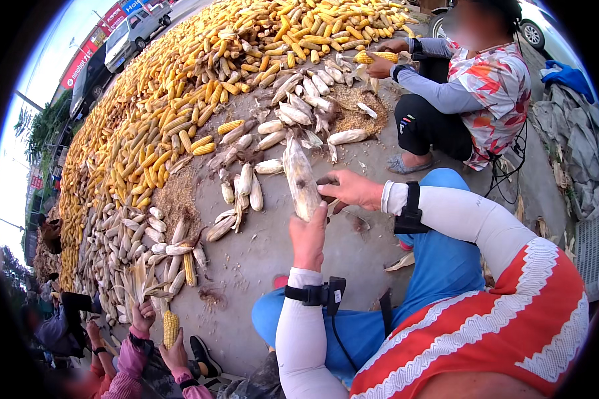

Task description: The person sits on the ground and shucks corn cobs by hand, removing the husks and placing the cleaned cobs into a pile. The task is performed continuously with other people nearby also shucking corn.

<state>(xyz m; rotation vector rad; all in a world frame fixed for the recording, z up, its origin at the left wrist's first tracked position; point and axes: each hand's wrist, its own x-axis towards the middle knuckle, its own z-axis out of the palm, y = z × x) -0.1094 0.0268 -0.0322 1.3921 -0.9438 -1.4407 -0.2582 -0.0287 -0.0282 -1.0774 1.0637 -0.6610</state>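
Note:
My left hand grips the lower end of an ear of corn in its pale, dry husk. The ear points up and away from me, with a dark spot on the husk's side. At its right edge are the fingers of my right hand, spread and touching or nearly touching the husk. Whether they pinch a strip of it is hidden. Past the ear, several unhusked ears lie loose on the concrete ground.
Beyond lies a large heap of husked yellow corn. A pile of husked-over ears is at left. One co-worker squats at right holding yellow corn; another's hands peel an ear at lower left. Loose kernels and parked vehicles are farther off.

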